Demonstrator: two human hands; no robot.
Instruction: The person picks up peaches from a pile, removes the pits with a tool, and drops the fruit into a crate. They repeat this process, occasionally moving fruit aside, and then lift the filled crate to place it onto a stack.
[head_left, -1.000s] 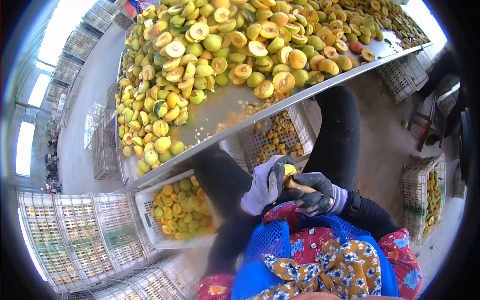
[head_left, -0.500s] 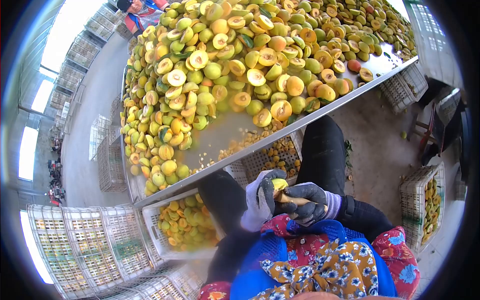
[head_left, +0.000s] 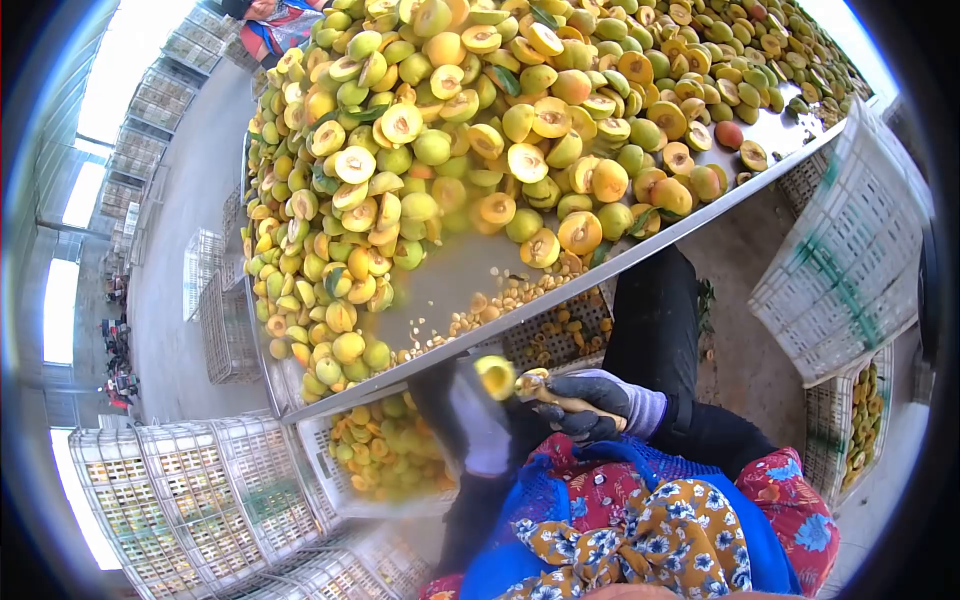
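My left hand point(head_left: 472, 428), in a grey-white glove, is closed on a yellow-green fruit half point(head_left: 495, 377) with its cut face turned up. My right hand point(head_left: 592, 402), in a dark glove, grips a wooden-handled pitting tool point(head_left: 562, 401). The tool's tip sits just right of the fruit half, with a bit of pulp on it. Both hands hover over my lap, below the front edge of the metal table point(head_left: 455, 275).
A big pile of whole and halved fruit point(head_left: 450, 130) covers the table, with loose pits point(head_left: 470, 315) near its edge. Under it stand a crate of halves point(head_left: 385, 450) and a crate of pits point(head_left: 560, 335). An upturned white crate point(head_left: 850, 250) is at right, stacked crates point(head_left: 180, 490) at lower left.
My left hand has drawn the fruit half left, away from the tool, and turned its cut face up. A white crate has come into view at the right.
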